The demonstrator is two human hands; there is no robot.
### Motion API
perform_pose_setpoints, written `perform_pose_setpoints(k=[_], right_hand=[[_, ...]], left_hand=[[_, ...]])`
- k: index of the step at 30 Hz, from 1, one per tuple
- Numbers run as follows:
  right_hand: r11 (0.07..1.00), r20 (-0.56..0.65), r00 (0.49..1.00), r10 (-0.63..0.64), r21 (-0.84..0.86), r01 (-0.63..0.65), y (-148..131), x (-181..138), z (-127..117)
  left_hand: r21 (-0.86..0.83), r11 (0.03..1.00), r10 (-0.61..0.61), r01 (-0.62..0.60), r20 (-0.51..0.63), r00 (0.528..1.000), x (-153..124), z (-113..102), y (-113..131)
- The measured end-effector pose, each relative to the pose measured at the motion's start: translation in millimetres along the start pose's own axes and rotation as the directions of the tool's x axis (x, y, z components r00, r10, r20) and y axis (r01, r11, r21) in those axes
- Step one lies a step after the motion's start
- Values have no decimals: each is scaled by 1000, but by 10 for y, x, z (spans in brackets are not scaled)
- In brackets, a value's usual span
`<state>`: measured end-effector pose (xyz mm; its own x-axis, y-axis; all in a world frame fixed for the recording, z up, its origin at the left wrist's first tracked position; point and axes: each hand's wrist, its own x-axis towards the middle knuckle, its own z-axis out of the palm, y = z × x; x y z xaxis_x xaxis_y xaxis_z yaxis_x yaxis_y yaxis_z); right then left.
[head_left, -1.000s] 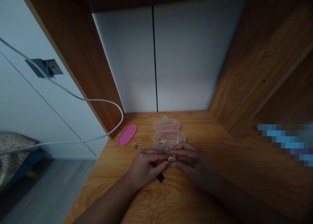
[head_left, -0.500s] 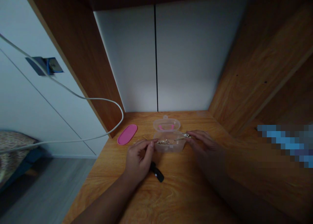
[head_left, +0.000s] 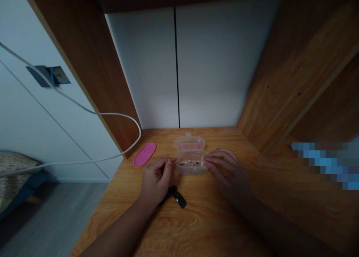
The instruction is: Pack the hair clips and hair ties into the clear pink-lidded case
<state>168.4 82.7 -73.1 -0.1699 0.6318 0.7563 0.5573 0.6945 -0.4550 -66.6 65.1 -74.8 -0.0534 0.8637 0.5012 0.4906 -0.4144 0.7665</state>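
A small clear plastic box (head_left: pixel 193 171) stands on the wooden desk with its hinged lid (head_left: pixel 189 138) tipped back; a pink handle (head_left: pixel 189 146) shows at the lid. Several shiny metal pieces (head_left: pixel 188 163), thin and clip-like, lie inside. My left hand (head_left: pixel 157 176) is at the box's left end, thumb and forefinger pinched; anything between them is too small to make out. At the right end, my right hand (head_left: pixel 227 171) has its fingertips drawn together by the rim, and what they grip is hidden. Under my left wrist lies a black object (head_left: pixel 178 198), partly covered.
A pink oval piece (head_left: pixel 144 154) lies flat on the desk left of the box. A white cable (head_left: pixel 120 114) loops across the left side in front of the wall. Wooden panels rise on both sides, with a white back panel (head_left: pixel 159 73) behind.
My right hand has moved left to the box's right end. The shiny metal piece it held has left its fingers, and metal pieces lie in the box. My left hand has shifted slightly left.
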Motion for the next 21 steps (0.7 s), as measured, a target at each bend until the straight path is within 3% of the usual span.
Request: perform_pose_setpoints(k=[2, 5, 7, 10, 14, 18, 21], right_hand=[[983, 150, 972, -183, 34, 180, -135, -16, -36], [923, 499, 777, -383, 174, 343, -313, -68, -8], [919, 634, 673, -381, 181, 350, -395, -103, 33], [933, 730, 597, -332, 160, 323, -459, -126, 66], [948, 773, 563, -293, 158, 277, -469, -111, 63], [952, 732, 617, -289, 152, 265, -393, -113, 88], [947, 688, 658, -305, 148, 284, -282, -141, 107]], left_hand=[[-9, 1000, -3, 3, -4, 1000, 15, 4, -5], [56, 998, -6, 7, -3, 1000, 34, -10, -15], [170, 985, 6, -12, 34, 999, 47, -38, -28], [341, 939, -5, -42, 134, 991, 72, -89, -39], [511, 857, -81, -65, 258, 963, 100, -134, 7], [646, 738, -136, -196, 427, 894, 83, -156, 81], [632, 707, -121, -318, 551, 825, 44, -165, 116]])
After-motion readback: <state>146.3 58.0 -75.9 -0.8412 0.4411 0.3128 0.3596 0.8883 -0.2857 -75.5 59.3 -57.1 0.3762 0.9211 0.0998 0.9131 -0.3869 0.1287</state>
